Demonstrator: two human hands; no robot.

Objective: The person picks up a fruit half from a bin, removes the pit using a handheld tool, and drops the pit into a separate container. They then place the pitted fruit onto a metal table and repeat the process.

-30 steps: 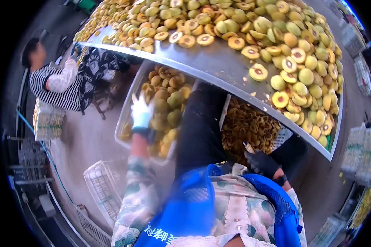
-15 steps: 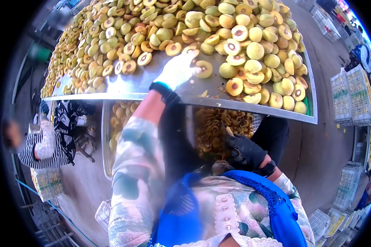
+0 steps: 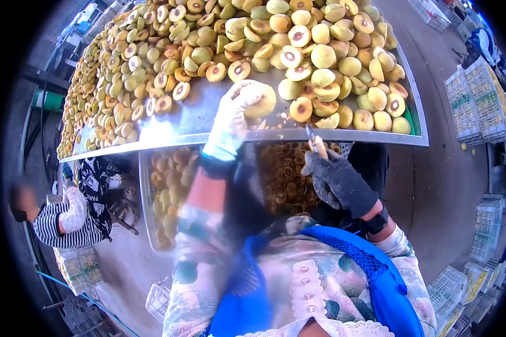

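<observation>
My left hand (image 3: 231, 115), in a white glove, is closed around a yellow peach half (image 3: 262, 101) just above the metal tray table (image 3: 194, 108). My right hand (image 3: 343, 184), in a dark grey glove, grips a small pitting knife (image 3: 319, 146) with a light wooden handle and a dark blade pointing up at the table's front edge. Its exact tip shape is hard to make out. A heap of peach halves (image 3: 323, 56), many with brown-red centres showing, covers the back and both sides of the table.
Below the table edge sits a container of brown pits and scraps (image 3: 287, 180), beside a bin of peaches (image 3: 171, 196). A person in a striped top (image 3: 67, 222) is at the left. Stacked crates (image 3: 472, 104) stand at the right.
My left hand has picked up a peach half from the table and drawn it nearer. My right hand has risen toward the table edge with the knife. The view has shifted slightly.
</observation>
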